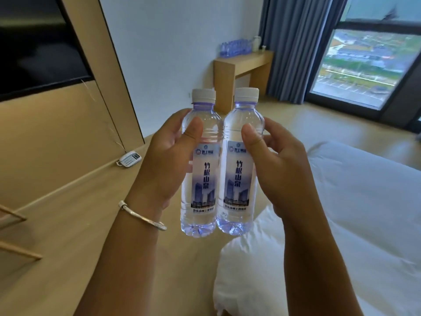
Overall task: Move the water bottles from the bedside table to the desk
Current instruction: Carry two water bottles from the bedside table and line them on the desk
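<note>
Fingers (176,124) of your left hand (164,160) wrap the back of the left water bottle (201,169), thumb pressed on its front just above the label; your right hand (280,169) holds the right water bottle (239,169) the same way. From the head view, both bottles stand upright with white caps on top, their long axes vertical, sides touching or nearly so, carried in the air in front of you.

Your target, the desk (245,62), lies straight ahead and a little right, well apart from you, against the far wall beside the curtain (293,46). A row of bottles (234,47) already fills the back of its top near the wall; the front edge looks free, so I judge you should set these 2 there. The bed (364,201) bounds your right, a wooden ledge with a telephone (129,158) your left, leaving a floor lane between.
</note>
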